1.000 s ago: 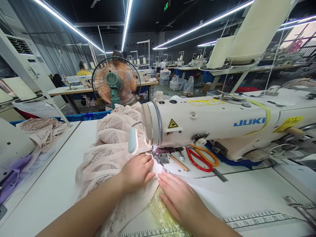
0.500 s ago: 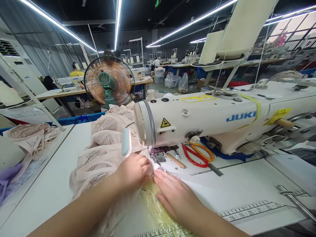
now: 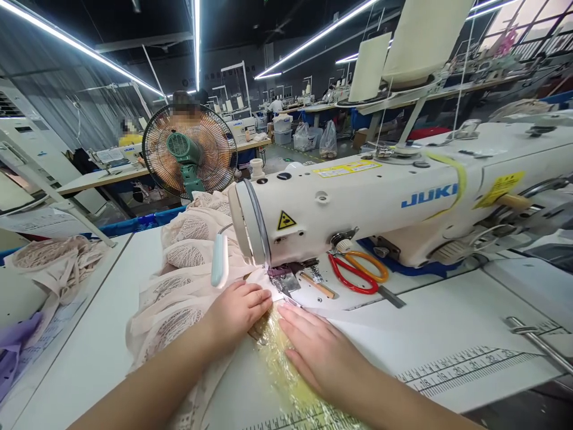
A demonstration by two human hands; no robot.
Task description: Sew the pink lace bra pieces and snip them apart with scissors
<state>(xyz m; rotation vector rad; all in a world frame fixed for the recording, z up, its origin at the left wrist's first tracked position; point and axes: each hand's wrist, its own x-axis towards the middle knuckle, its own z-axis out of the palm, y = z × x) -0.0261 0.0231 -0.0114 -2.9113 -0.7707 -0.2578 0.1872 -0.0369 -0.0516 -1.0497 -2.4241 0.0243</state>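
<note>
My left hand (image 3: 239,307) lies on pale fabric (image 3: 258,278) just in front of the sewing machine's needle area, its fingers slightly bent and pointing right. My right hand (image 3: 320,346) rests flat at the lower right of the needle, fingers stretched forward and thumb apart. Between the hands, shiny clear plastic over a yellow patch (image 3: 286,373) covers the table. The white sewing machine (image 3: 331,209) stands over the fabric; its foot is partly hidden. A heap of beige lace bra pieces (image 3: 179,280) lies left of my left hand.
Scissors with red and orange handles (image 3: 353,275) and a small wooden-handled tool (image 3: 317,285) lie right of the needle. A pale blue lever pad (image 3: 219,261) hangs beside the machine head. Behind stands a fan (image 3: 190,152). A printed ruler (image 3: 461,370) runs along the table.
My left hand has shifted slightly left and down, its fingers less bunched and flatter on the fabric. My right hand stays nearly in place. The camera view has turned slightly.
</note>
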